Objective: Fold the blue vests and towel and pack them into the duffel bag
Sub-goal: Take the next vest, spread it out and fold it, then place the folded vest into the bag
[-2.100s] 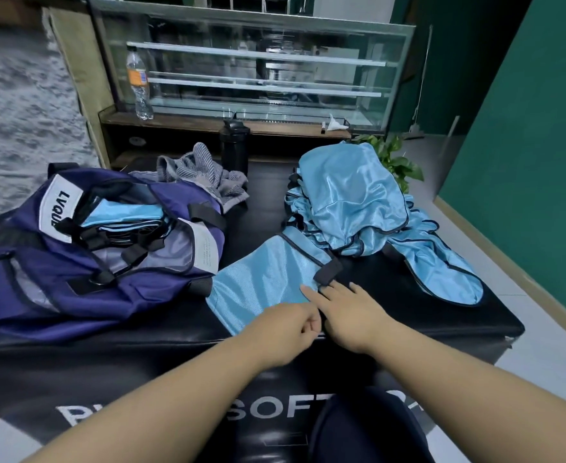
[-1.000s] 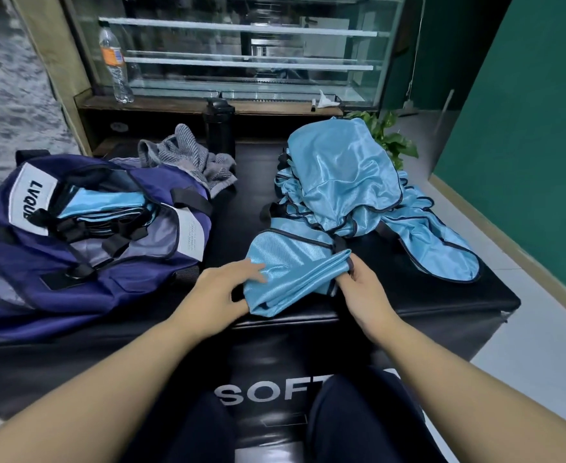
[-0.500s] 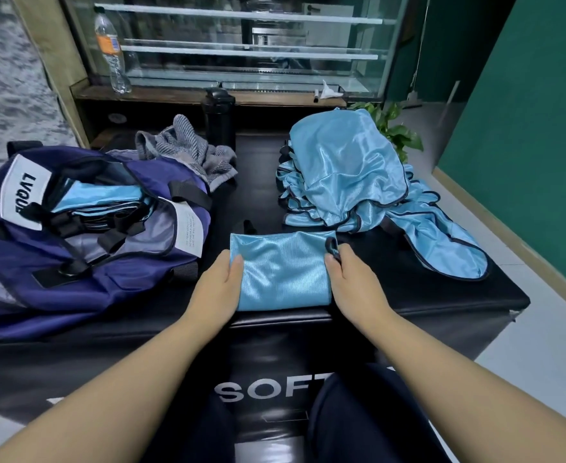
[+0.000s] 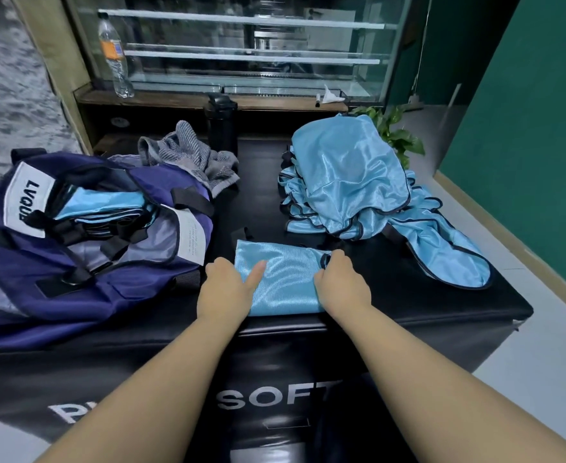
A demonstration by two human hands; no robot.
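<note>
The left hand (image 4: 225, 289) grips the left edge of the folded vest (image 4: 280, 279): its thumb lies on top of the cloth, pointing toward the middle, and the other fingers are hidden at or under the edge. The right hand (image 4: 340, 284) grips the right edge, with its fingers curled over the black-trimmed corner of the cloth. The folded vest lies flat between the two hands as a shiny blue rectangle, near the front edge of the black padded desk (image 4: 408, 305).

Large white letters on the front face of the desk read "SOFT"; more letters to their left are cut off by the arm. Just left of the left hand sits the open navy duffel bag (image 4: 84, 272), with a white patch that reads "LVQU" before it folds out of sight, and a white tag with print too small to read. Folded blue cloth shows inside the bag opening, under black straps.

Behind the folded vest, to the right, a pile of vests (image 4: 358, 182) lies loose, one trailing toward the desk's right edge. A grey striped towel (image 4: 191, 155) lies crumpled behind the bag, beside a black bottle (image 4: 222, 123). A clear water bottle (image 4: 114, 58) with an orange label stands on the ledge of a glass cabinet (image 4: 251, 45). A green plant (image 4: 397, 135) shows behind the pile.
</note>
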